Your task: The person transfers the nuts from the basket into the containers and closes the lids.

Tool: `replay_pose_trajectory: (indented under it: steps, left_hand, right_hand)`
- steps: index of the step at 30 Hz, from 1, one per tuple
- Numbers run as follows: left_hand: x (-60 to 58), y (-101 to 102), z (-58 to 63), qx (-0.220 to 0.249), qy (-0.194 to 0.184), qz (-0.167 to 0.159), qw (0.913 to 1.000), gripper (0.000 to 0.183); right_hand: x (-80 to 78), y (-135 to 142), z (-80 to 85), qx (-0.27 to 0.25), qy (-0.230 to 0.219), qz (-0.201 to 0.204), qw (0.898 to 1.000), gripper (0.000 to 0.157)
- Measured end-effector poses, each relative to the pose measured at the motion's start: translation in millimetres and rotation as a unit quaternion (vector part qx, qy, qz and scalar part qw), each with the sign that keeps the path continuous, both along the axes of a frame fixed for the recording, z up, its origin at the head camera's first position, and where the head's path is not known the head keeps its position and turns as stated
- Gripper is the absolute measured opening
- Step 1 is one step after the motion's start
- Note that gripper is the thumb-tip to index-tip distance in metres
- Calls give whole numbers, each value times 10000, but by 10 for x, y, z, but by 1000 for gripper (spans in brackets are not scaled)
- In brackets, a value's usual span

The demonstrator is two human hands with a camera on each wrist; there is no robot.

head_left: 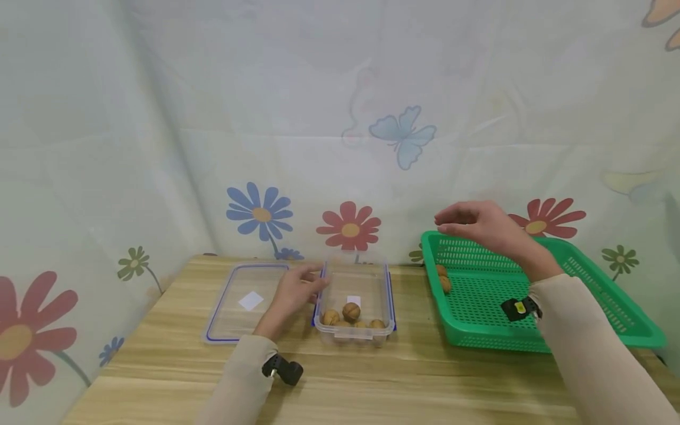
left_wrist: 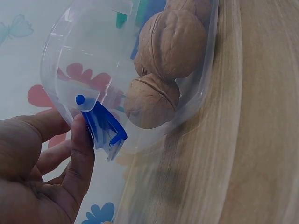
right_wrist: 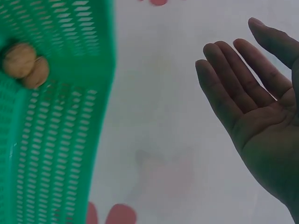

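A clear plastic food container [head_left: 356,332] with blue side latches stands in the middle of the table. Several walnuts [head_left: 351,311] lie in its near part. My left hand [head_left: 297,292] holds the container's left edge; in the left wrist view, thumb and fingers pinch the rim beside a blue latch [left_wrist: 105,123]. High over the far left part of a green plastic basket [head_left: 531,339] is my right hand [head_left: 473,224], its fingers gently bent and nothing in them. Two walnuts [right_wrist: 21,60] sit at the basket's left wall. The right wrist view shows the bare palm [right_wrist: 266,126].
A clear lid [head_left: 228,319] with a blue seal and a white label lies left of the container, partly behind the left hand. The wooden table [head_left: 372,383] backs onto a flower-printed curtain [head_left: 319,118]. The basket's tall rim rises at the right.
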State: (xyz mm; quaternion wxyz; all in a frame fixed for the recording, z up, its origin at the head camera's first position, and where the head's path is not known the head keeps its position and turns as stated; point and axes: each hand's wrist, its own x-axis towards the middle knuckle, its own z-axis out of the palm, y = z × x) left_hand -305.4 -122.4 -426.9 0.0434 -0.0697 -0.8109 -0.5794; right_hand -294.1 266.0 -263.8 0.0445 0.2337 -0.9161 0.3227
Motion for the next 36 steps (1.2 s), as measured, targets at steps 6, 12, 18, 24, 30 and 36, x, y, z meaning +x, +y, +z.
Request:
replay_pose_trajectory:
  steps: [6, 12, 18, 24, 30, 36]
  left_hand:
    - [8, 0, 10, -28, -18, 26, 10000, 44]
    - [15, 2, 6, -20, -23, 68, 10000, 43]
    - [31, 8, 18, -69, -7, 69, 10000, 43]
    - [52, 4, 34, -72, 20, 84, 9999, 42]
    - [66, 4, 24, 43, 19, 32, 10000, 42]
    - [54, 2, 21, 46, 48, 35, 10000, 42]
  right_hand:
    - [-161, 150, -214, 151, -303, -1, 9994, 36]
    - [-282, 270, -436, 256, -588, 151, 9978, 37]
    - [-351, 356, -599, 375, -785, 332, 9957, 37]
    - [-427, 379, -784, 601, -1068, 527, 9911, 36]
    - [-448, 364, -902, 725, -1481, 743, 9835, 32]
    - [-477, 329, -965, 894, -1497, 823, 9812, 31]
